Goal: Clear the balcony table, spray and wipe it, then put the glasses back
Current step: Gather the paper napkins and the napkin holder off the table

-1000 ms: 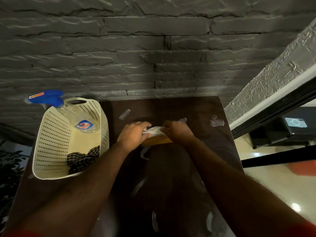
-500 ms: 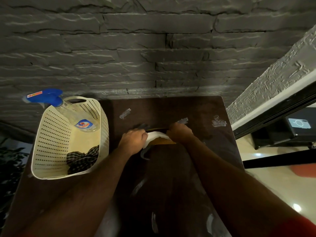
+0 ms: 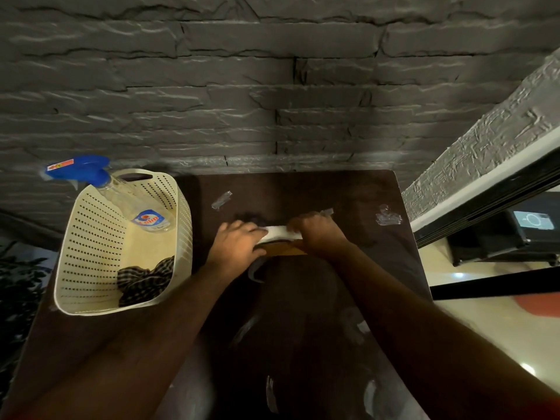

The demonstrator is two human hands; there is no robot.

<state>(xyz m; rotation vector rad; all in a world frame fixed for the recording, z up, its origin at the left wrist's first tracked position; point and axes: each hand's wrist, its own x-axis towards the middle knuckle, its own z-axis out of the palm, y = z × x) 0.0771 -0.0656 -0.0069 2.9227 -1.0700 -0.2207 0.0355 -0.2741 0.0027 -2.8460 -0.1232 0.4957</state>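
Left hand [image 3: 239, 247] and right hand [image 3: 315, 234] each grip one end of a white cloth [image 3: 280, 231], fingers curled round it, low over the middle of the dark table [image 3: 303, 189]. Cream basket [image 3: 91, 237] on the table's left edge holds a spray bottle [image 3: 145, 216] and a checked rag [image 3: 145, 280]. Grey stone wall [image 3: 272, 86] behind.

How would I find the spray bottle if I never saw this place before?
Look at the dark brown table against the grey stone wall, then at the cream basket with little holes standing on its left side. The spray bottle leans in the basket's far corner. It is clear with a bright blue trigger top poking over the rim, unlike the checked cloth lying at the bottom.
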